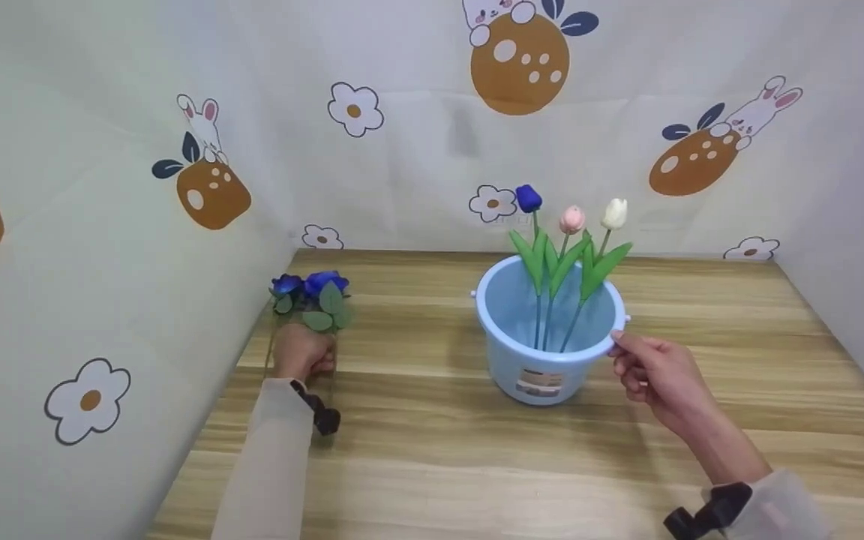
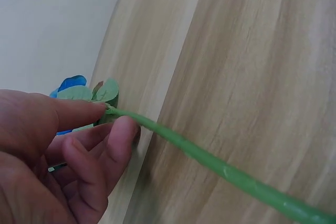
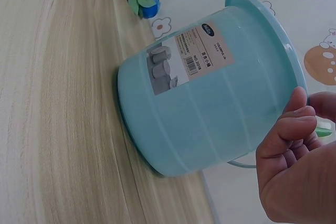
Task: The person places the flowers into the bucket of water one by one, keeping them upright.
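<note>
My left hand (image 1: 303, 352) is at the left of the table and pinches the green stem (image 2: 210, 158) of an artificial blue rose (image 1: 325, 284). A second blue rose (image 1: 286, 285) lies close beside it, its stem partly hidden by the hand. On the right, my right hand (image 1: 661, 375) grips the rim of a light blue bucket (image 1: 537, 375) between thumb and fingers. Upright in the bucket, leaning slightly, are three artificial tulips: a blue tulip (image 1: 529, 198), a pink tulip (image 1: 572, 219) and a white tulip (image 1: 615, 214).
The wood-grain table (image 1: 417, 450) is bounded by a fabric backdrop (image 1: 402, 165) printed with rabbits, oranges and flowers at the back and left. A paper label (image 3: 191, 59) is on the bucket's side. Each wrist carries a dark strapped device (image 1: 709, 511).
</note>
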The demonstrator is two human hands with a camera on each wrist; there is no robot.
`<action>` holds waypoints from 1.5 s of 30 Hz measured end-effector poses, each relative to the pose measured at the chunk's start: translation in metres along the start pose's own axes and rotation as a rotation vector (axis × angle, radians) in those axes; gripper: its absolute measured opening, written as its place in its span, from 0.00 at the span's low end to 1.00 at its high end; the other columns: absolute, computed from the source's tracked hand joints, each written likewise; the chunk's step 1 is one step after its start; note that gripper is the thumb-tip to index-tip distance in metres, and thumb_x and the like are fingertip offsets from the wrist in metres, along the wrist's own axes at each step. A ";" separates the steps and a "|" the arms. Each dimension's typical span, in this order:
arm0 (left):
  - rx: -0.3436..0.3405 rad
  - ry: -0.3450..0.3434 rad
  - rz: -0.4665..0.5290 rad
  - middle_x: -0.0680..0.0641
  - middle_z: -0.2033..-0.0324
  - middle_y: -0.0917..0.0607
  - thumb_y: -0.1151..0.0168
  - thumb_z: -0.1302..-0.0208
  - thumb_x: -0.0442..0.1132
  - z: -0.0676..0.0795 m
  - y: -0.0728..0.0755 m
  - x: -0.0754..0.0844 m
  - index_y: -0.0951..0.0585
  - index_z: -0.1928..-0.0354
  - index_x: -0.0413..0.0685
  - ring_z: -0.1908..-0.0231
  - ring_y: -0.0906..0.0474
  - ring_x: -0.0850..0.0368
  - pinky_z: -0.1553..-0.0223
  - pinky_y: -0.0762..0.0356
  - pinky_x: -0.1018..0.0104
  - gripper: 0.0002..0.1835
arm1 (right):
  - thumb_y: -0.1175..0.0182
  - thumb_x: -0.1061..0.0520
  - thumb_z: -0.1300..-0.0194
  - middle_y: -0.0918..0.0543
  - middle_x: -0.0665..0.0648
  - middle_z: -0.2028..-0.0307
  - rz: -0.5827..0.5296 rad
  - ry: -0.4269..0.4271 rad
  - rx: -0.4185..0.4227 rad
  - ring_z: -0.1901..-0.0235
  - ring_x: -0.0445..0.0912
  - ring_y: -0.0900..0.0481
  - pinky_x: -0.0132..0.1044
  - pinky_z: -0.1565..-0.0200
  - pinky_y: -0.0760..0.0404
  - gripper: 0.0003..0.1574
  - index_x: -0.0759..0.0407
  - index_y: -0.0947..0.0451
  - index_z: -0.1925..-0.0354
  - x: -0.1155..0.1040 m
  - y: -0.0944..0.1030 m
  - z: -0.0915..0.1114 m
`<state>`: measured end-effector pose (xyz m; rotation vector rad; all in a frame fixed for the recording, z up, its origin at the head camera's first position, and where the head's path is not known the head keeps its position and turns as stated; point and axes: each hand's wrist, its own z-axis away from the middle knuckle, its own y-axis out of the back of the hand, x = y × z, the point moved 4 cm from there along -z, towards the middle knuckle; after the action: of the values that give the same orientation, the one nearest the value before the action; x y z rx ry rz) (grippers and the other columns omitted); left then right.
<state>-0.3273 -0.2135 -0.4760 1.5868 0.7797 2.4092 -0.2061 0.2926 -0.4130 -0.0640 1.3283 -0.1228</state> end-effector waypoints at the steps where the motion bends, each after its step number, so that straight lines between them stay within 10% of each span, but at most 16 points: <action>1: 0.002 0.003 -0.008 0.48 0.85 0.17 0.36 0.39 0.28 0.000 0.000 -0.001 0.15 0.70 0.35 0.86 0.18 0.59 0.81 0.16 0.66 0.04 | 0.40 0.54 0.21 0.19 0.48 0.81 0.002 -0.002 -0.002 0.84 0.38 0.31 0.27 0.80 0.34 0.20 0.56 0.14 0.73 0.000 0.000 0.000; 22: 0.025 -0.068 -0.195 0.51 0.88 0.25 0.39 0.41 0.29 0.003 -0.005 0.006 0.24 0.77 0.44 0.86 0.25 0.58 0.85 0.26 0.67 0.08 | 0.41 0.55 0.21 0.19 0.48 0.81 0.011 0.004 -0.002 0.84 0.38 0.32 0.27 0.80 0.35 0.20 0.55 0.14 0.73 0.002 -0.002 0.000; 25: 0.016 -0.064 -0.131 0.50 0.86 0.23 0.39 0.43 0.27 0.002 -0.007 0.009 0.21 0.66 0.36 0.88 0.24 0.59 0.85 0.22 0.67 0.03 | 0.42 0.55 0.21 0.20 0.48 0.81 0.013 0.013 -0.002 0.84 0.38 0.32 0.27 0.80 0.35 0.20 0.56 0.15 0.73 0.002 -0.002 0.000; 32: -0.028 -0.036 -0.076 0.46 0.79 0.21 0.40 0.43 0.22 0.002 -0.013 0.018 0.36 0.27 0.24 0.87 0.22 0.58 0.84 0.19 0.67 0.38 | 0.41 0.54 0.20 0.19 0.48 0.80 0.015 0.004 -0.006 0.84 0.37 0.31 0.27 0.80 0.34 0.20 0.56 0.15 0.72 0.001 -0.001 0.000; 41: -0.089 -0.023 -0.061 0.45 0.80 0.22 0.43 0.36 0.23 0.007 -0.019 0.027 0.23 0.60 0.30 0.83 0.18 0.54 0.76 0.12 0.61 0.05 | 0.41 0.53 0.20 0.19 0.48 0.80 0.020 -0.011 -0.001 0.83 0.37 0.31 0.27 0.80 0.33 0.20 0.55 0.14 0.72 0.000 0.001 0.000; 45: -0.118 -0.034 -0.013 0.47 0.82 0.22 0.43 0.34 0.25 0.009 -0.022 0.031 0.24 0.71 0.37 0.83 0.18 0.54 0.74 0.11 0.60 0.07 | 0.41 0.53 0.20 0.19 0.48 0.80 0.019 -0.010 -0.001 0.83 0.37 0.31 0.27 0.80 0.33 0.20 0.56 0.14 0.71 0.000 0.001 0.000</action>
<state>-0.3361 -0.1791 -0.4594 1.5680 0.6270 2.3657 -0.2063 0.2937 -0.4132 -0.0526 1.3186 -0.1053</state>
